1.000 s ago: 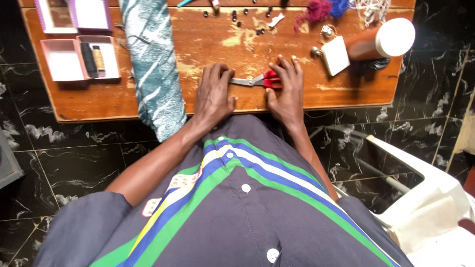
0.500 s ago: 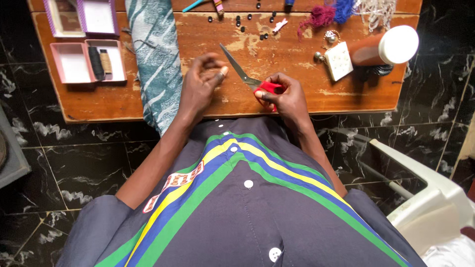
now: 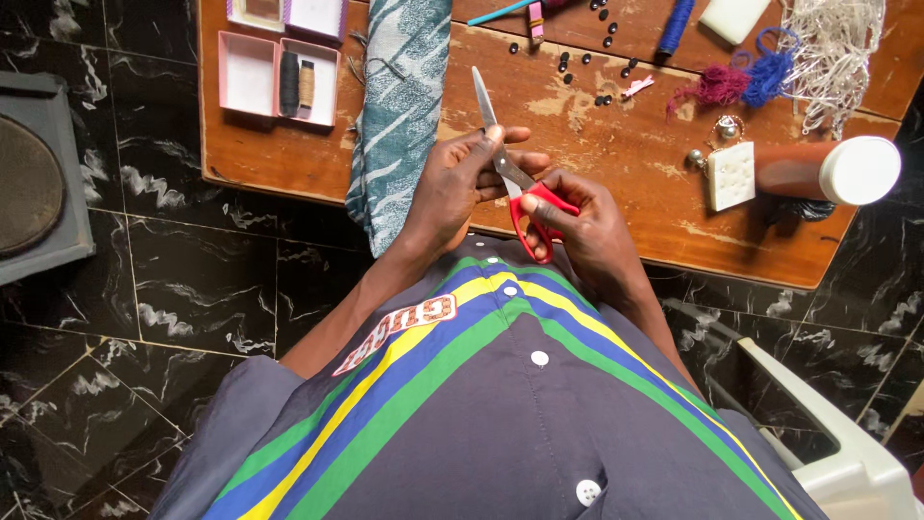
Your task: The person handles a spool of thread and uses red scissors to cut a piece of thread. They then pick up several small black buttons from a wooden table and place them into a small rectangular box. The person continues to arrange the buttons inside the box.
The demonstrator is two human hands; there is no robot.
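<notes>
- The right hand is gripping the red handles of a pair of scissors, fingers threaded through the loops, just below the middle of the frame.
- The left hand is pinching up against the blades, fingertips closed around something too small to make out, possibly a thread end.
- By the look of it, the step in hand is a cut or trim made in the air above the near edge of the wooden table; that is my reading, not something plainly shown.
- The next move, I would judge, is calling for a steady left pinch and a small, controlled squeeze of the handles, with fingertips kept out of the blades' path.
- The scissors are pointing up and to the left, silver blades appearing nearly closed, tip reaching toward the upper middle of the frame beside a strip of teal patterned fabric.
- In the upper left a pink box is holding thread spools; small dark buttons are lying scattered at the top centre.
- At the right a brown bottle with a white cap is lying on its side, with red and blue yarn above it.
</notes>
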